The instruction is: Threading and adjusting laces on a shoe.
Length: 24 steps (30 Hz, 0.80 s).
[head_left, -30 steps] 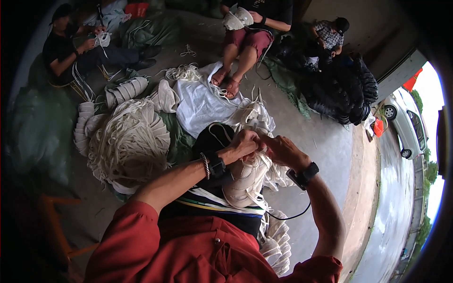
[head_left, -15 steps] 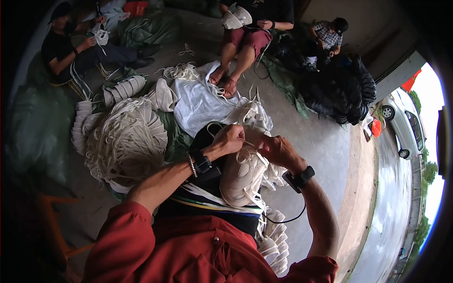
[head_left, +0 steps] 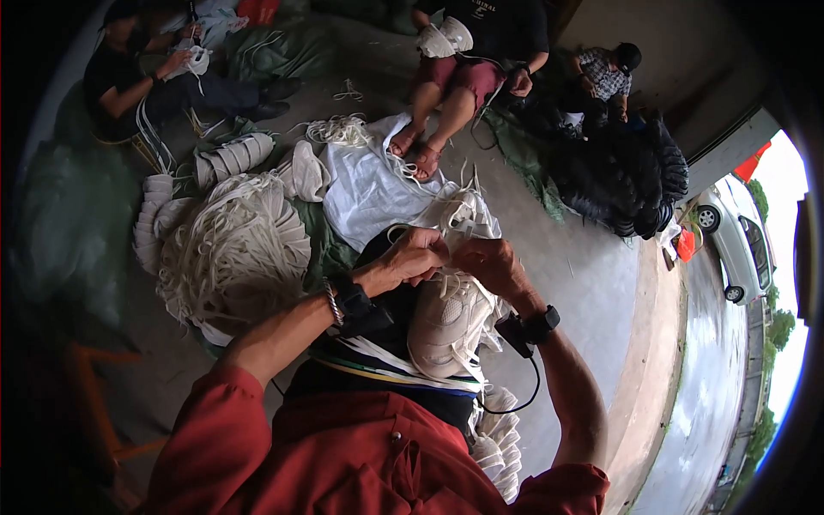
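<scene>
The person near me has on a red shirt (head_left: 343, 455) with loose red sleeves (head_left: 225, 403) and a little shiny button (head_left: 396, 437); a chunky black band (head_left: 348, 299) and a twisty silver bracelet (head_left: 332, 302) go round the left wrist; the right has another black band (head_left: 541, 324), with a black box (head_left: 514, 335) and a thin, curly black wire (head_left: 536, 386).

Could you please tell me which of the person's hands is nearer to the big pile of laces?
Left. The left hand is to the right of the pile of laces, apart from it; the right hand is farther right, just beyond the left hand.
</scene>
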Each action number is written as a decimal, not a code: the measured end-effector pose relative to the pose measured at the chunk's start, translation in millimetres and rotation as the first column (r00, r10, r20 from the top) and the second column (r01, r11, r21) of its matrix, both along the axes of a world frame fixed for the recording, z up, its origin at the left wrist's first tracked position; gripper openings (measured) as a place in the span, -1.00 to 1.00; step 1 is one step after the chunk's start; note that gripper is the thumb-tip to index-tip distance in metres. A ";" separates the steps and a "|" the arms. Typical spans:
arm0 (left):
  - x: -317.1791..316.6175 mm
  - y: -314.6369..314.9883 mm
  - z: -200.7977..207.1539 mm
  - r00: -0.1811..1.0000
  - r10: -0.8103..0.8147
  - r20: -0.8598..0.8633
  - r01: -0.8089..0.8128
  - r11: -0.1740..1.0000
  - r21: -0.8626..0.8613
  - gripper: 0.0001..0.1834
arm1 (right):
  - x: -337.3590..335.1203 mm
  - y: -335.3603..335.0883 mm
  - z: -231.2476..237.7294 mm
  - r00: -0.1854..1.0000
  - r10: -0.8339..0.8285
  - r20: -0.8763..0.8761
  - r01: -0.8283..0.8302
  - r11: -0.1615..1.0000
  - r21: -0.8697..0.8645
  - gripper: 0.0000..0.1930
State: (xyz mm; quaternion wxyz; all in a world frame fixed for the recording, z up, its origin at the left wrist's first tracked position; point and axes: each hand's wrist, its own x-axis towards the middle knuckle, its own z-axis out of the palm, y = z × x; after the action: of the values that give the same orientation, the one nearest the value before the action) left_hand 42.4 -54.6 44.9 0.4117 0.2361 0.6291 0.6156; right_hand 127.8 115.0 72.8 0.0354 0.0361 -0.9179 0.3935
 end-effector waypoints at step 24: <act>10.0 27.5 -44.7 0.722 0.153 -0.675 -0.241 0.970 -0.037 -0.84 | 1.9 7.6 -16.3 0.978 -0.029 -0.207 0.129 0.863 0.488 -0.68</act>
State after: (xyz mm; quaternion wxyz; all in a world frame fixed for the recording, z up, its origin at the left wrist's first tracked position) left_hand 52.4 -27.1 0.2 0.1052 0.3465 0.7924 0.4908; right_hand 129.7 122.6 56.5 0.1297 0.0443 -0.9812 0.1357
